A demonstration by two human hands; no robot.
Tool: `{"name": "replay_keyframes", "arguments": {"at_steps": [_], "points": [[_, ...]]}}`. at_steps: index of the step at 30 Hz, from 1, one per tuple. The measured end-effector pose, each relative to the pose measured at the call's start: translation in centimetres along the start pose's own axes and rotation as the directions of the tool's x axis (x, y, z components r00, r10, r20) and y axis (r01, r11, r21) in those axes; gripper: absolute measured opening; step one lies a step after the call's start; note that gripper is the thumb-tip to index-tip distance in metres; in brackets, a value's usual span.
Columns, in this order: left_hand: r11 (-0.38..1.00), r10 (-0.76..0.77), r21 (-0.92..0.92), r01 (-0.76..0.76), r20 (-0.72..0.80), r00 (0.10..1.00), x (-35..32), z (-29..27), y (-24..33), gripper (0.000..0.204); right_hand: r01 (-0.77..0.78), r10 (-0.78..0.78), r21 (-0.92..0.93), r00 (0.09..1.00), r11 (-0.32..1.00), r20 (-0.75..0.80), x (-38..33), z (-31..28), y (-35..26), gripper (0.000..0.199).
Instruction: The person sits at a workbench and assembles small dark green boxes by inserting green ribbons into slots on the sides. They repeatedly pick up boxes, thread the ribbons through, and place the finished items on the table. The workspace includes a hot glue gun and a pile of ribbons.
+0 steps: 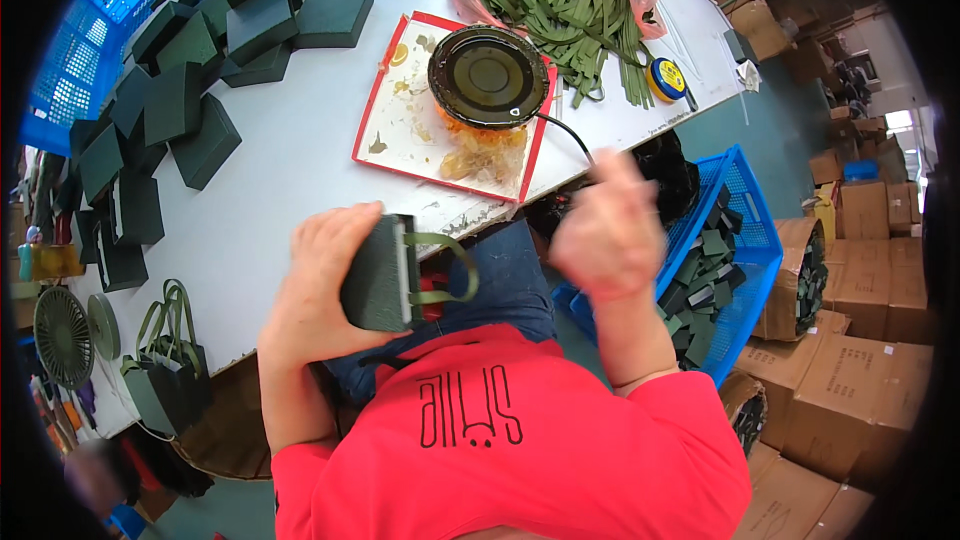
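Observation:
My left hand [325, 285] grips a small dark green box [378, 275] by its sides, above my lap at the table's edge. A green ribbon loop [462, 275] sticks out from the box's pale right side. My right hand [610, 225] is raised to the right of the box, apart from it. Motion blurs its fingers, so I cannot make out whether they hold anything. Beyond both hands stands a round black-rimmed pot [489, 77] of dark liquid, with amber drips below it. A black cord [568, 132] runs from the pot toward my right hand.
The pot sits on a red-edged white board [385, 145]. Many green boxes [262, 25] are heaped at left; ribbon-handled ones [170, 380] stand below. Green ribbons [560, 0] fill a pink bag behind. A blue crate [755, 240] of dark pieces stands right, near cartons [850, 390].

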State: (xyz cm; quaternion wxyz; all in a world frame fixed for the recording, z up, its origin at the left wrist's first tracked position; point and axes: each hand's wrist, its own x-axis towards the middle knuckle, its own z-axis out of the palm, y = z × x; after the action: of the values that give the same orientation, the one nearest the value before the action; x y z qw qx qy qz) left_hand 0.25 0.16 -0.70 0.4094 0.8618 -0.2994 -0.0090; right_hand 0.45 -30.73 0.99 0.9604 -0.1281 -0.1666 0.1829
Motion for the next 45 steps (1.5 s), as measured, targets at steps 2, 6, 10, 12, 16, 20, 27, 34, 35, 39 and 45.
{"name": "replay_keyframes", "arguments": {"at_steps": [2,6,10,12,16,20,27,34,35,39,45], "points": [[0.996,-0.081,0.036,0.083,-0.069,0.994,-0.7,-0.6,-0.3,0.106,0.334,-0.334,-0.06,0.943,0.941,-0.001,-0.2,0.9,-4.0,0.024],[0.963,-0.208,0.12,0.243,-0.25,0.946,-2.0,-1.3,-1.5,0.109,0.323,-0.759,-0.862,0.643,0.391,-0.104,0.6,-4.5,-10.2,0.019],[0.788,-0.381,0.335,0.517,-0.395,0.836,-3.0,-2.3,-3.4,0.1,-0.186,-0.799,-0.977,0.57,0.103,-0.193,3.3,-11.1,-12.2,0.019],[0.666,-0.423,0.46,0.588,-0.417,0.805,-3.9,-3.1,-4.3,0.081,-0.278,-0.754,-0.96,0.637,-0.033,-0.159,5.1,-12.7,-12.7,0.023],[0.676,-0.584,0.28,0.681,-0.36,0.727,-4.5,-4.2,-4.1,0.053,-0.29,-0.66,-0.913,0.75,-0.285,-0.032,9.6,-14.6,-13.4,0.025],[0.723,-0.613,0.1,0.684,-0.363,0.702,-5.2,-4.3,-5.7,0.038,-0.329,-0.556,-0.664,0.816,-0.671,0.158,13.3,-17.4,-14.8,0.026],[0.848,-0.475,-0.04,0.529,-0.502,0.723,-5.3,-4.4,-5.2,0.019,-0.381,-0.485,-0.46,0.865,-0.802,0.128,13.7,-16.7,-14.4,0.016],[0.885,-0.012,0.43,0.18,-0.366,0.931,-2.9,-4.2,-2.7,0.038,-0.012,-0.47,-0.832,0.83,-0.555,0.302,9.9,-9.8,-9.9,0.011],[0.874,-0.045,0.451,0.177,-0.288,0.956,-2.5,-3.8,-2.4,0.038,-0.047,-0.493,-0.948,0.861,-0.314,0.12,8.5,-7.4,-8.2,0.012],[0.84,-0.287,0.446,0.308,-0.116,0.951,-1.4,-2.0,-2.0,0.029,-0.216,-0.328,-0.898,0.877,0.383,-0.351,2.8,-2.1,-3.2,0.024],[0.802,-0.414,0.418,0.427,-0.126,0.902,-1.5,-2.8,-2.0,0.081,-0.298,-0.201,-0.691,0.815,0.659,-0.544,1.1,-3.3,0.2,0.02]]}}
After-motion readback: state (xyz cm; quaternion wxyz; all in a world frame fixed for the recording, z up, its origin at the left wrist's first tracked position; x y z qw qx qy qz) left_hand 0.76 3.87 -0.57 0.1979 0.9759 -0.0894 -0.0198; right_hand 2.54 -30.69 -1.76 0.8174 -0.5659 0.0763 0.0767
